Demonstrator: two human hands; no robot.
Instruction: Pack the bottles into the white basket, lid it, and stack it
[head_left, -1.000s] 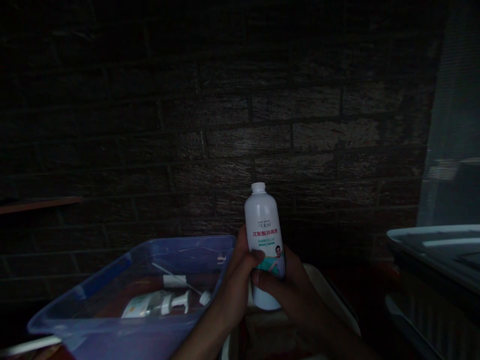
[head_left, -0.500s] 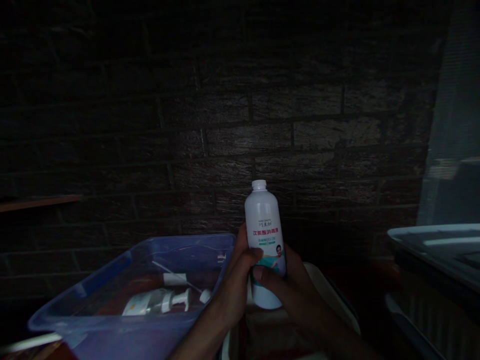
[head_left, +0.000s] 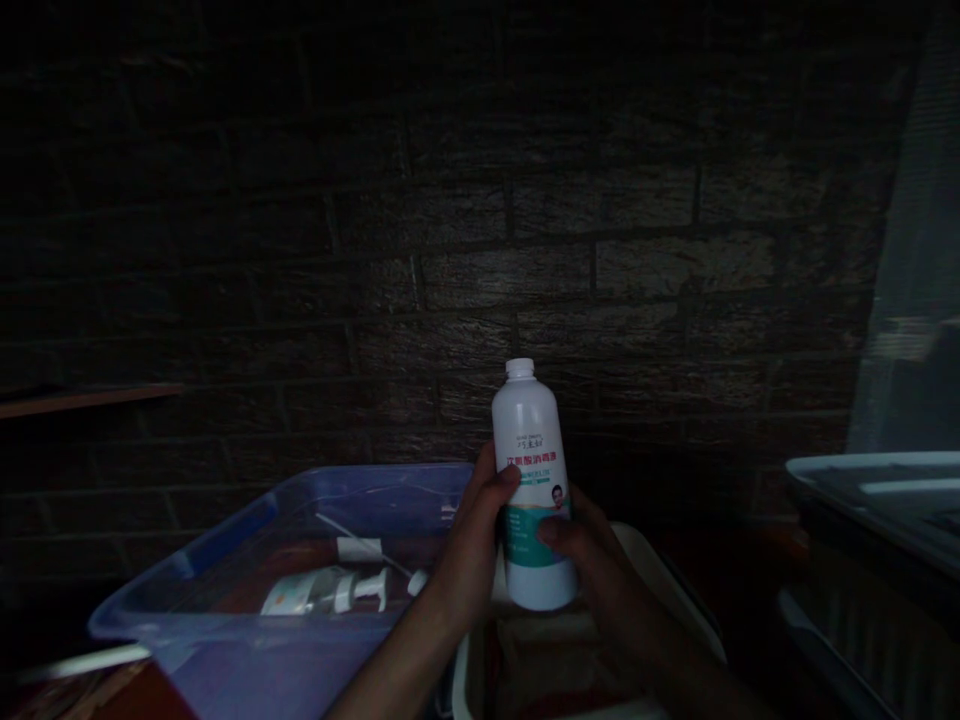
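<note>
A white plastic bottle [head_left: 529,440] with a white cap and a red and teal label stands upright in both my hands at centre frame. My left hand [head_left: 474,545] wraps its left side, thumb across the label. On the bottle's right and lower side, my right hand [head_left: 596,575] grips it with fingers curled round it. Both hands are closed on it. The scene is very dark.
A clear blue plastic bin [head_left: 247,560] at lower left holds a pump bottle [head_left: 315,592] lying down and other white parts. A white container rim [head_left: 660,580] lies below my hands. A grey lidded box [head_left: 870,490] stands at right. A dark brick wall [head_left: 480,250] is behind.
My hands have slid lower and apart on the bottle, so more of its label shows. The view has shifted slightly.
</note>
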